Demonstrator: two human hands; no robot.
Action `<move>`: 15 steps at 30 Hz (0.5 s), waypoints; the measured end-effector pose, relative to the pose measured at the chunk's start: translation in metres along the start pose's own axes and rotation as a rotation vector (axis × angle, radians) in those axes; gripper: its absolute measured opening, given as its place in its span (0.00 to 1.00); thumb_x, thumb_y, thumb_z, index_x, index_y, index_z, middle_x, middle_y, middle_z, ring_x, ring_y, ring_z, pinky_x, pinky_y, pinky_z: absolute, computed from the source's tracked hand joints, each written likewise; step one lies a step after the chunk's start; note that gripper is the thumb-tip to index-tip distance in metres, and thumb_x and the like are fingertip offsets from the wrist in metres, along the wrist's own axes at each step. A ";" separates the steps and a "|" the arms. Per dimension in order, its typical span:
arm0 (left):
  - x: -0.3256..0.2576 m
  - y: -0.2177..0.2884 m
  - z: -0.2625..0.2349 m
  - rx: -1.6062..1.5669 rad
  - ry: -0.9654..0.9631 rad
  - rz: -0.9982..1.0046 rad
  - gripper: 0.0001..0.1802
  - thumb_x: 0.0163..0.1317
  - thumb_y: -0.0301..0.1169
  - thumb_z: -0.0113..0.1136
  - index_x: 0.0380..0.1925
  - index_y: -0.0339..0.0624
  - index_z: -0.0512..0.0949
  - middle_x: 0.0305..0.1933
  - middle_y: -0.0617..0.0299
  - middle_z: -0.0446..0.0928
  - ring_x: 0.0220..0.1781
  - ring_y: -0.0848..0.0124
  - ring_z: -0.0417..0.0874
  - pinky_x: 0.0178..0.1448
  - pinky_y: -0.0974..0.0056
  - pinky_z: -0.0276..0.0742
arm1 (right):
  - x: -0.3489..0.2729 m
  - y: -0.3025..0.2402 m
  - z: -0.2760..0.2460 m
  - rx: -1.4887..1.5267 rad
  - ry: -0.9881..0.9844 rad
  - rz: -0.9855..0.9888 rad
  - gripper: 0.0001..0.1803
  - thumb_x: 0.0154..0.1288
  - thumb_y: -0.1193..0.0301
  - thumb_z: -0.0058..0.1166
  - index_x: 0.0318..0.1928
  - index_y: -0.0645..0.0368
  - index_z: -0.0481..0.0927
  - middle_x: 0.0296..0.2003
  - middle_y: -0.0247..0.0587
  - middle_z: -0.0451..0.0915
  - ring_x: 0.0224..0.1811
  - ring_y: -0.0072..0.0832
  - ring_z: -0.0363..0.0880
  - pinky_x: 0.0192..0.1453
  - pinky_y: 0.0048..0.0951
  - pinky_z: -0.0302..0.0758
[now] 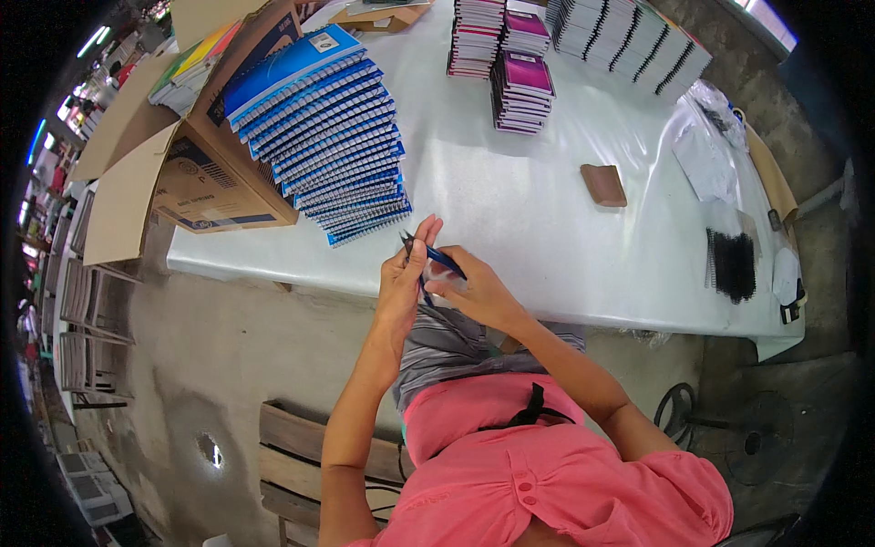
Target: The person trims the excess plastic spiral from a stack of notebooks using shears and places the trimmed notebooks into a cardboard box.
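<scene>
The right hand (485, 294) grips blue-handled pliers (450, 263), with the left hand (399, 284) at their tips, by the near edge of the glossy white surface (519, 201). Leftward, a slanting stack of blue spiral-bound notebooks (333, 150) sits beside an open cardboard box (214, 178). Purple notebooks (522, 96) are piled farther back; black binding coils (731, 264) lie rightward.

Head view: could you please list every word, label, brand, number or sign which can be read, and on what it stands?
None can be read reliably.
Cardboard box: dark printed marks on its side, too small to read.
Top blue notebook: pale label on its cover, too small to read.
Top purple notebook: light marks on its cover, too blurred.
Blue-handled tool: no print visible.
</scene>
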State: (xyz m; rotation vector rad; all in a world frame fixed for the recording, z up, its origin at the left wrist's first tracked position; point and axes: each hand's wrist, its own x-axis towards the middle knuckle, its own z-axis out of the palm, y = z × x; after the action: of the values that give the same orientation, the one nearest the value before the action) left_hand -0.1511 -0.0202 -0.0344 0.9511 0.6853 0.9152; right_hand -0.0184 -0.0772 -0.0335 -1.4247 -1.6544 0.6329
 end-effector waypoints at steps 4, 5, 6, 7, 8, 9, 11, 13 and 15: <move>0.003 -0.005 -0.013 0.068 -0.209 0.121 0.37 0.66 0.51 0.51 0.66 0.35 0.63 0.71 0.54 0.61 0.73 0.67 0.58 0.73 0.64 0.50 | 0.003 -0.008 -0.023 0.226 -0.292 0.187 0.33 0.62 0.58 0.61 0.60 0.65 0.65 0.55 0.49 0.72 0.55 0.39 0.73 0.60 0.35 0.68; 0.005 -0.005 -0.015 0.063 -0.325 0.118 0.39 0.64 0.52 0.53 0.66 0.35 0.62 0.72 0.53 0.59 0.75 0.65 0.56 0.74 0.62 0.49 | 0.006 0.002 -0.030 0.227 -0.284 0.189 0.33 0.62 0.58 0.61 0.60 0.65 0.65 0.55 0.49 0.72 0.55 0.39 0.73 0.60 0.35 0.68; 0.008 -0.005 -0.018 0.065 -0.332 0.114 0.39 0.64 0.52 0.53 0.66 0.35 0.62 0.72 0.53 0.59 0.75 0.65 0.56 0.74 0.62 0.49 | 0.010 0.017 -0.037 0.468 -0.422 0.198 0.32 0.65 0.55 0.57 0.60 0.64 0.66 0.53 0.47 0.74 0.55 0.37 0.74 0.58 0.34 0.69; 0.009 -0.003 -0.022 0.015 -0.361 0.121 0.40 0.63 0.53 0.54 0.66 0.34 0.62 0.74 0.53 0.55 0.76 0.64 0.52 0.74 0.59 0.48 | 0.013 0.023 -0.039 0.712 -0.565 0.200 0.31 0.68 0.53 0.52 0.60 0.63 0.66 0.52 0.44 0.75 0.55 0.34 0.74 0.57 0.34 0.71; 0.010 -0.002 -0.026 -0.035 -0.391 0.127 0.41 0.62 0.53 0.55 0.66 0.33 0.61 0.75 0.52 0.51 0.77 0.63 0.49 0.75 0.56 0.46 | 0.012 0.026 -0.039 0.716 -0.562 0.199 0.31 0.68 0.53 0.52 0.60 0.63 0.66 0.52 0.44 0.75 0.55 0.34 0.74 0.57 0.34 0.71; 0.009 -0.002 -0.029 -0.031 -0.392 0.124 0.41 0.62 0.53 0.55 0.66 0.33 0.61 0.75 0.52 0.51 0.77 0.63 0.49 0.75 0.56 0.46 | 0.011 0.029 -0.038 0.969 -0.589 0.390 0.28 0.70 0.52 0.47 0.59 0.62 0.67 0.50 0.43 0.76 0.53 0.32 0.74 0.55 0.32 0.71; 0.010 -0.002 -0.032 -0.133 -0.518 0.009 0.36 0.61 0.53 0.56 0.60 0.35 0.70 0.76 0.57 0.50 0.77 0.66 0.48 0.76 0.58 0.46 | 0.010 0.024 -0.034 1.264 -0.631 0.605 0.26 0.74 0.50 0.38 0.54 0.61 0.71 0.41 0.38 0.76 0.45 0.24 0.72 0.48 0.26 0.70; 0.016 -0.003 -0.034 -0.073 -0.593 0.020 0.36 0.61 0.53 0.56 0.61 0.36 0.71 0.77 0.58 0.49 0.77 0.67 0.51 0.75 0.59 0.48 | 0.008 0.027 -0.026 1.129 -0.636 0.486 0.25 0.74 0.50 0.38 0.52 0.60 0.71 0.38 0.35 0.75 0.41 0.22 0.70 0.46 0.25 0.70; 0.018 -0.007 -0.035 0.019 -0.626 0.070 0.37 0.62 0.53 0.55 0.63 0.37 0.68 0.77 0.58 0.49 0.76 0.67 0.53 0.75 0.59 0.50 | 0.008 0.031 -0.024 0.943 -0.511 0.344 0.18 0.75 0.57 0.41 0.45 0.60 0.73 0.30 0.29 0.70 0.33 0.17 0.65 0.41 0.23 0.66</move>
State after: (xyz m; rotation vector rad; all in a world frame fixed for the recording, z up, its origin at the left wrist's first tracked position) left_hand -0.1690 0.0065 -0.0571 1.2062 0.1281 0.6172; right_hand 0.0189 -0.0663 -0.0440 -0.8544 -1.1450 1.8010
